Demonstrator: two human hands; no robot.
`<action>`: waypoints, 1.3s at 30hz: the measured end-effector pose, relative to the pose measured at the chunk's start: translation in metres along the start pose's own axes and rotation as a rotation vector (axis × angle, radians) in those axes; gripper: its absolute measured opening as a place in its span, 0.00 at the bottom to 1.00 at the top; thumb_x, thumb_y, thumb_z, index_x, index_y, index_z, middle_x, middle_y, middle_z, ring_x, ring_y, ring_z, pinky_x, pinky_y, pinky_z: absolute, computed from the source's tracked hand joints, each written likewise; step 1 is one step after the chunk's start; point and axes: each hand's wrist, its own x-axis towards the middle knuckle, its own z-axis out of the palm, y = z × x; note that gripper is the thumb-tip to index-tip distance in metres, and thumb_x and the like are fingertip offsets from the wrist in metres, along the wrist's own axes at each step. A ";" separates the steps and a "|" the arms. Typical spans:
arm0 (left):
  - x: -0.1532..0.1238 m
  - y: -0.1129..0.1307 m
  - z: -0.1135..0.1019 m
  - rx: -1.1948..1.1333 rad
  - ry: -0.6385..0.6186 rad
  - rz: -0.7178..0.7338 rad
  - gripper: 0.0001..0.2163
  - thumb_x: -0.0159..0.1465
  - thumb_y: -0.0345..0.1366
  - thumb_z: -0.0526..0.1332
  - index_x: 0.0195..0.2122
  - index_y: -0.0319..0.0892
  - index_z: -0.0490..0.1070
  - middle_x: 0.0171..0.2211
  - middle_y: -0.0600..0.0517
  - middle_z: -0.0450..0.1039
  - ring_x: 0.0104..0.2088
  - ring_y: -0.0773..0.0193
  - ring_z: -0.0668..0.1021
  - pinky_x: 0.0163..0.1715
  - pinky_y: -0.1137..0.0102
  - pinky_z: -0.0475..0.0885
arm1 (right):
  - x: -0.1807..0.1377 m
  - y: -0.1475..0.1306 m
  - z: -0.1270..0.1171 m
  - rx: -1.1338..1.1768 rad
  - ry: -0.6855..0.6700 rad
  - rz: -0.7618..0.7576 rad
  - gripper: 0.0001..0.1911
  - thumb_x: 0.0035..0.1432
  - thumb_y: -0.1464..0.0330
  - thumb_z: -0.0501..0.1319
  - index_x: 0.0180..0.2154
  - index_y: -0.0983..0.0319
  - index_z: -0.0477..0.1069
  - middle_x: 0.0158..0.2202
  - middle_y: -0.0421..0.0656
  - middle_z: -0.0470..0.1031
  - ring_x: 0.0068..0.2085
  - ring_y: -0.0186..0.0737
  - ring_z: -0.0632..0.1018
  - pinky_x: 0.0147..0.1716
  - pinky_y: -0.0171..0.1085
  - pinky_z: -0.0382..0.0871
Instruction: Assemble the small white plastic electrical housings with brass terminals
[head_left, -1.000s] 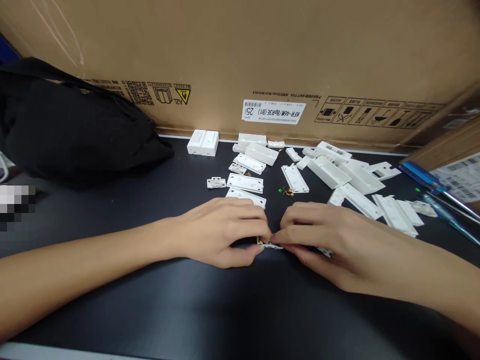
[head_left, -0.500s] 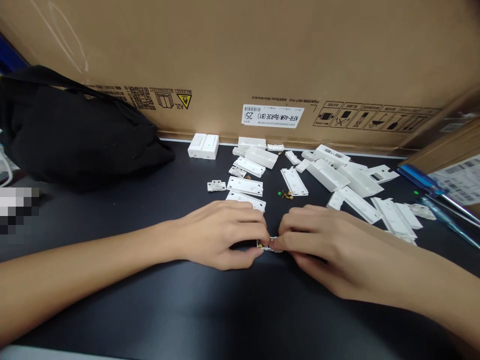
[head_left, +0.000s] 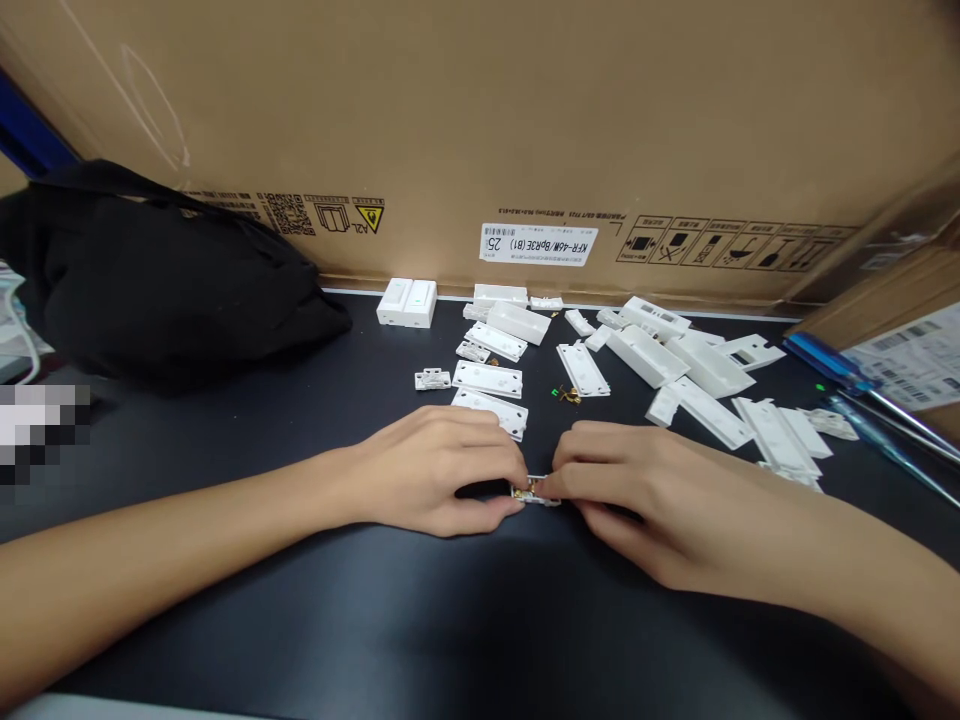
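A small white plastic switch base point(head_left: 541, 499) with brass metal pieces in it lies on the black table between my hands. My left hand point(head_left: 450, 475) pinches its left end between thumb and fingers. From the other side my right hand point(head_left: 637, 490) presses bent fingertips onto its right part; whether those fingers hold a separate small piece is hidden. Just beyond the fingers lie flat white plates point(head_left: 489, 379) and loose brass contacts point(head_left: 570, 396). A similar white base point(head_left: 433, 379) sits apart, to the left of the plates.
White covers and housings point(head_left: 646, 355) are heaped at the back right. Beside them lie a blue-handled screwdriver point(head_left: 832, 362) and a clear blue plastic item. An assembled double switch point(head_left: 406, 303) stands near the large cardboard box point(head_left: 420, 120). A black bag point(head_left: 165, 280) is at left.
My right fingertips have shifted slightly on the base, and more brass shows inside it. The whole view has tilted a little; the other parts stay put.
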 end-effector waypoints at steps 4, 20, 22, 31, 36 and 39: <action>0.000 0.000 0.000 -0.047 0.025 0.003 0.05 0.71 0.34 0.62 0.43 0.39 0.77 0.40 0.49 0.83 0.38 0.63 0.81 0.41 0.69 0.76 | 0.000 0.001 0.001 -0.002 0.004 -0.003 0.17 0.65 0.78 0.54 0.46 0.56 0.77 0.38 0.41 0.73 0.38 0.39 0.75 0.38 0.38 0.66; 0.001 0.000 0.001 -0.049 0.018 -0.034 0.07 0.70 0.31 0.61 0.45 0.39 0.77 0.41 0.47 0.82 0.40 0.61 0.82 0.44 0.67 0.77 | 0.001 0.000 0.001 -0.053 0.039 -0.005 0.14 0.67 0.74 0.54 0.46 0.56 0.77 0.37 0.41 0.72 0.37 0.40 0.75 0.35 0.40 0.67; 0.000 0.001 0.001 -0.001 0.003 -0.037 0.07 0.70 0.32 0.60 0.46 0.39 0.77 0.41 0.47 0.81 0.41 0.61 0.82 0.44 0.67 0.77 | 0.001 -0.001 0.001 -0.054 0.035 -0.001 0.14 0.67 0.74 0.54 0.45 0.57 0.77 0.37 0.41 0.72 0.37 0.40 0.75 0.35 0.40 0.67; 0.000 0.003 0.001 0.084 -0.019 -0.049 0.08 0.70 0.32 0.58 0.43 0.39 0.77 0.39 0.48 0.81 0.37 0.61 0.79 0.41 0.67 0.77 | 0.002 0.001 0.003 -0.042 0.056 -0.008 0.13 0.67 0.75 0.55 0.45 0.58 0.76 0.37 0.42 0.72 0.37 0.41 0.74 0.36 0.41 0.67; 0.002 0.005 0.001 0.112 -0.017 -0.031 0.08 0.70 0.31 0.56 0.41 0.39 0.76 0.37 0.48 0.80 0.37 0.60 0.79 0.40 0.67 0.76 | 0.001 0.002 0.002 -0.011 0.050 -0.021 0.14 0.68 0.74 0.54 0.47 0.57 0.76 0.38 0.42 0.73 0.38 0.40 0.74 0.38 0.40 0.67; 0.002 0.005 0.001 0.125 -0.017 -0.033 0.08 0.70 0.31 0.56 0.41 0.40 0.76 0.36 0.48 0.80 0.36 0.61 0.79 0.39 0.67 0.76 | 0.001 0.003 0.001 0.010 0.037 -0.022 0.14 0.69 0.74 0.54 0.47 0.57 0.75 0.38 0.42 0.73 0.39 0.40 0.75 0.38 0.40 0.67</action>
